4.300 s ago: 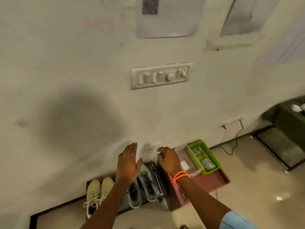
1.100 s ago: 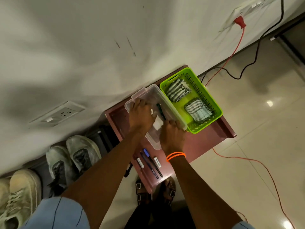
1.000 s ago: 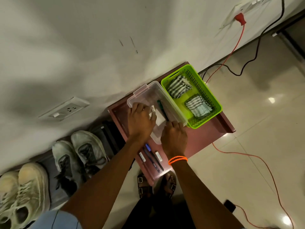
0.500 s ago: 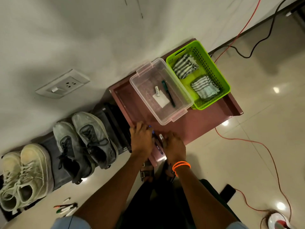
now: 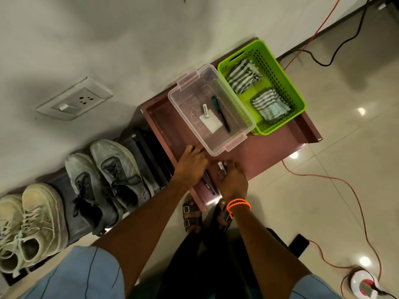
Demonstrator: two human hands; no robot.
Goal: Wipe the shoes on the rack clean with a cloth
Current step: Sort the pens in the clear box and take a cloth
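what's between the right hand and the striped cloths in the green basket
The clear plastic box partly is. The right hand rests at the near edge of the maroon table; the striped cloths lie in the green plastic basket behind that box, uncovered, so reaching past its right side looks open.

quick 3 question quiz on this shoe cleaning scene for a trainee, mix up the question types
1. True or false: two folded striped cloths lie in the green basket.
2. Which shoes sit nearer the maroon table? A) grey pair B) cream pair
3. Fill in: the clear plastic box holds a white cap, a white card and a dark ____.

Key:
1. True; neither the left hand nor the right hand touches a cloth.
2. A.
3. Pen.
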